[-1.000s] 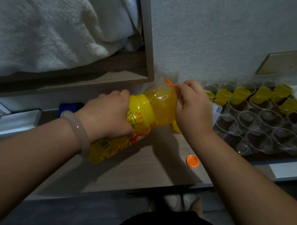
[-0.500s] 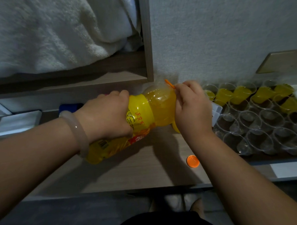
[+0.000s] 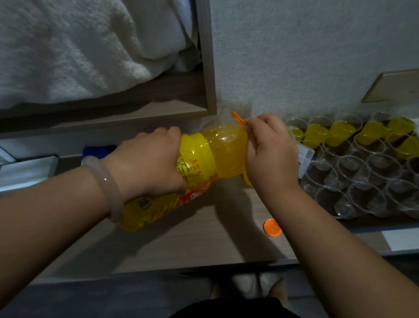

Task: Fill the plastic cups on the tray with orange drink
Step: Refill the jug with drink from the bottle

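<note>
Sideways, left hand (image 3: 150, 163) tight around the bottle (image 3: 224, 154), right hand (image 3: 272, 156) tight over its hidden neck.

Your bottle (image 3: 222, 154) glows orange-yellow, its yellow label (image 3: 193, 166) printed with red characters and a black barcode, an orange tab (image 3: 238, 118) at its neck. An orange cap (image 3: 272, 227) dots your pale wood-grain table (image 3: 188, 244). Clear cups (image 3: 368, 170) sit beside yellow-filled cups (image 3: 341, 131). Your bangle (image 3: 108, 188) is milky pink and the blanket (image 3: 76, 45) white.
</note>
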